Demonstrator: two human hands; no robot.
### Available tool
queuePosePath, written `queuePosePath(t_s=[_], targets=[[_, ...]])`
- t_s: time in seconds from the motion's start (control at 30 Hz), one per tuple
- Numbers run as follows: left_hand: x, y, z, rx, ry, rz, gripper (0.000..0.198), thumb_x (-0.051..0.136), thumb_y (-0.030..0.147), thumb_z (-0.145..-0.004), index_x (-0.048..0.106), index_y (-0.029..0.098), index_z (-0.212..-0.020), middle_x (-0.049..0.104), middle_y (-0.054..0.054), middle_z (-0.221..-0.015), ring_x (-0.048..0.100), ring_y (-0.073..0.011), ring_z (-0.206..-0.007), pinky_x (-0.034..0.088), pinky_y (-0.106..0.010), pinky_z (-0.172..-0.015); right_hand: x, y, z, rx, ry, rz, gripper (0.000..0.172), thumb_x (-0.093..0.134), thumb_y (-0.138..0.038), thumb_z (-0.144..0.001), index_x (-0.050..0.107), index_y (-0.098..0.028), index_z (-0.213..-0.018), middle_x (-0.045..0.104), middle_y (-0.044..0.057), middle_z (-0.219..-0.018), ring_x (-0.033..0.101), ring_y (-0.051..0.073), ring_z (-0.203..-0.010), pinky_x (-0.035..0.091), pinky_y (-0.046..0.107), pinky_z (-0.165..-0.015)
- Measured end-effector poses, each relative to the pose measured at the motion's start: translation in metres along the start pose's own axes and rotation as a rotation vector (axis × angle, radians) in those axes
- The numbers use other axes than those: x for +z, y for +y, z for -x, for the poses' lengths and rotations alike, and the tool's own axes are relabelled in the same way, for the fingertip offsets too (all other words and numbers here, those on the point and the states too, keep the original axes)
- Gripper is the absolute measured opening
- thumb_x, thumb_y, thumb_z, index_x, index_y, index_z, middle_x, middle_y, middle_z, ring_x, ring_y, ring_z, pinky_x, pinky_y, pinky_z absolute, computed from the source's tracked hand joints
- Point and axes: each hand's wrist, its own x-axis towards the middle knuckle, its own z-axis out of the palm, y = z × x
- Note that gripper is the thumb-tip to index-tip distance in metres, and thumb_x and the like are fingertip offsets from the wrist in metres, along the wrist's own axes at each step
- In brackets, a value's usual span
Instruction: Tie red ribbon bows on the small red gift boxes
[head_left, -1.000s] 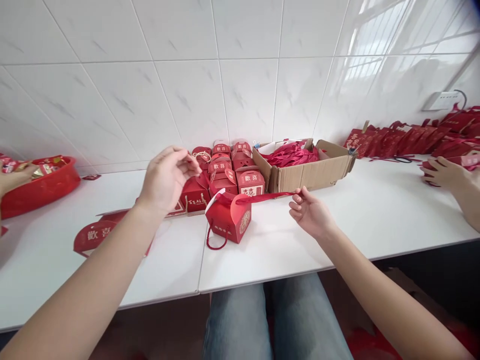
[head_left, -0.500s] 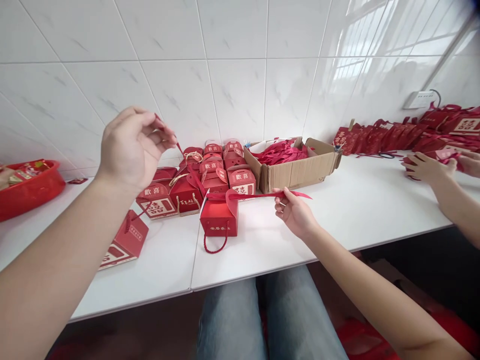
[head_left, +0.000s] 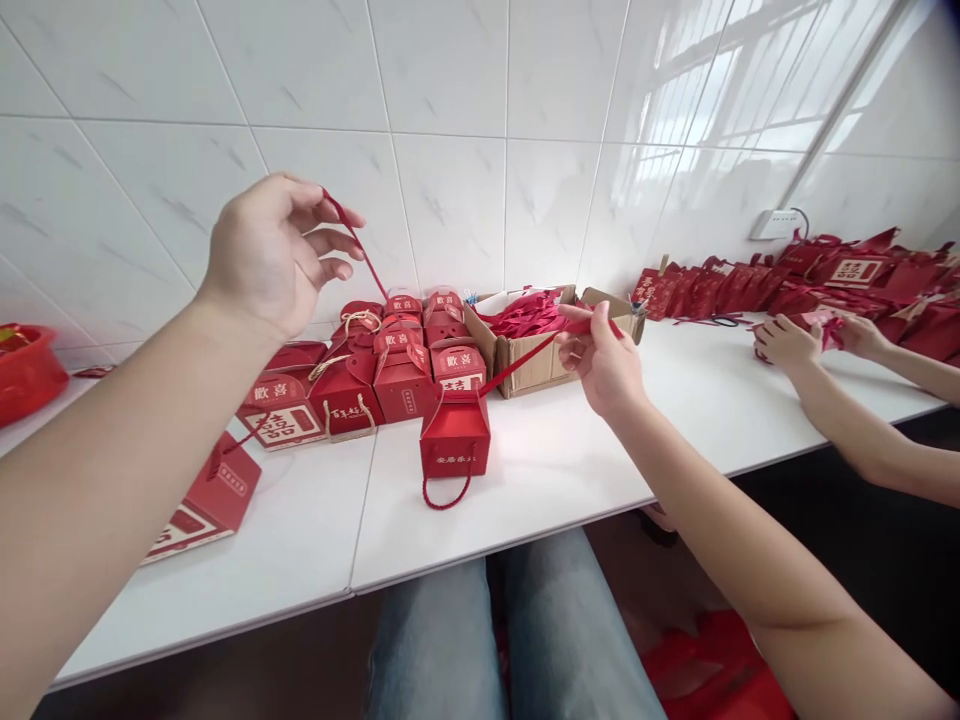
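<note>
A small red gift box [head_left: 455,432] with gold characters stands upright on the table, its red cord handle hanging down the front. From its top a red ribbon [head_left: 517,366] runs up to my right hand [head_left: 604,362], pinched between thumb and fingers. Raised higher at the left, my left hand [head_left: 274,250] pinches a red ribbon strand that slants down toward the boxes; where it meets the small box is hard to make out. Behind stand several closed red boxes [head_left: 402,375], some with rope handles. Below my left forearm lies another red box [head_left: 225,490], partly covered.
An open cardboard box [head_left: 529,370] full of red ribbons stands against the tiled wall. At far left is a red plastic basin [head_left: 30,372]. On the right, another person's hands [head_left: 795,342] handle a red item beside piled red boxes and bags [head_left: 855,270].
Both my hands have risen, drawing the ribbon upward on each side of the small box. The view has shifted, and the box has turned slightly.
</note>
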Motion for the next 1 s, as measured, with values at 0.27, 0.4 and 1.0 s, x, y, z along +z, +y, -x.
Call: queuePosePath(t_s=[0.27, 0.4, 1.0], targets=[[0.015, -0.001, -0.017, -0.227, -0.073, 0.124, 0.014, 0.057, 0.027, -0.082, 0.051, 0.027, -0.069, 0.053, 0.0, -0.059, 0.044, -0.0164, -0.069, 0.037, -0.033, -0.055, 0.011, -0.027, -0.023, -0.07, 0.007, 0.016, 0.047, 0.056, -0.066, -0.078, 0.047, -0.022, -0.063, 0.04, -0.006, -0.048, 0.04, 0.007, -0.041, 0.034, 0.023, -0.043], [0.029, -0.008, -0.018, -0.214, -0.164, 0.148, 0.013, 0.062, 0.02, -0.076, 0.054, 0.029, -0.071, 0.049, 0.001, -0.058, 0.043, -0.0161, -0.067, 0.039, -0.035, -0.057, 0.02, -0.037, -0.028, -0.034, -0.193, 0.006, 0.041, 0.073, -0.051, -0.07, 0.046, -0.021, -0.069, 0.059, -0.003, -0.064, 0.055, 0.007, -0.051, 0.039, 0.021, -0.046], [0.037, -0.008, -0.014, -0.027, -0.196, -0.054, 0.034, 0.081, 0.032, -0.053, 0.054, 0.033, -0.073, 0.06, 0.0, -0.074, 0.05, -0.0226, -0.088, 0.041, -0.038, -0.068, 0.027, -0.053, -0.039, -0.13, -0.166, 0.173, 0.022, 0.073, -0.038, -0.074, 0.064, -0.019, -0.069, 0.053, -0.002, -0.062, 0.047, 0.006, -0.053, 0.035, 0.02, -0.046]])
